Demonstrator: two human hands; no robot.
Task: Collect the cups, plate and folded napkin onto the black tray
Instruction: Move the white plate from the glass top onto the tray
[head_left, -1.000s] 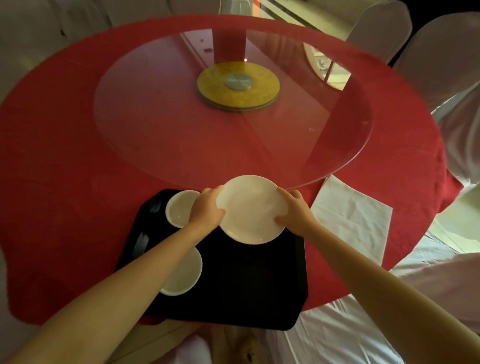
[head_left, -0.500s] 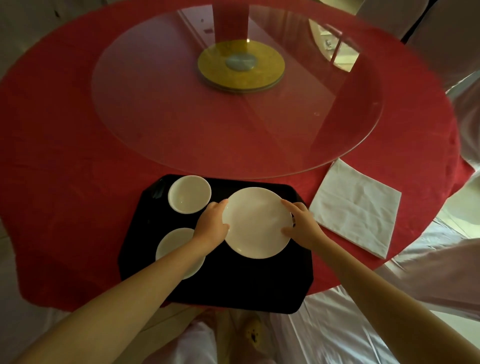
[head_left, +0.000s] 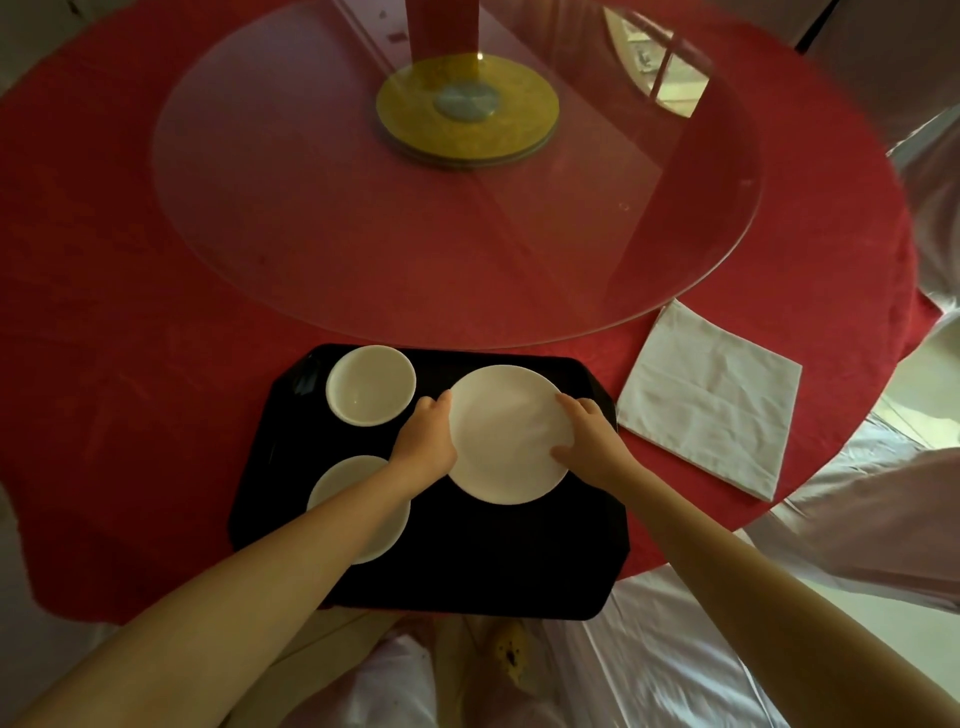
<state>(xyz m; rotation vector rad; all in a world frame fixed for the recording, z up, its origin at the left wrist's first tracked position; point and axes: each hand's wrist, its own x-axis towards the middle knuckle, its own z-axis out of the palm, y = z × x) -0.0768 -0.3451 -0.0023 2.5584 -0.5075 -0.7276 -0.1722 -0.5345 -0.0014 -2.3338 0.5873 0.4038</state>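
Observation:
A white plate (head_left: 506, 434) lies on the right half of the black tray (head_left: 493, 561). My left hand (head_left: 423, 441) grips its left rim and my right hand (head_left: 589, 439) grips its right rim. On the tray's left side stand two white cups: one (head_left: 370, 385) at the far corner, and a nearer one (head_left: 387, 512) partly hidden under my left forearm. The folded white napkin (head_left: 709, 397) lies on the red tablecloth to the right of the tray.
A round glass turntable (head_left: 311, 218) on a gold base (head_left: 467, 111) covers the table's middle, its rim just beyond the tray. The red tablecloth (head_left: 104, 364) ends near me. White-covered chairs (head_left: 883, 519) stand at the right.
Both hands have brought the plate down and toward me, from above the tray's far edge onto the tray's right half. The view has tilted downward.

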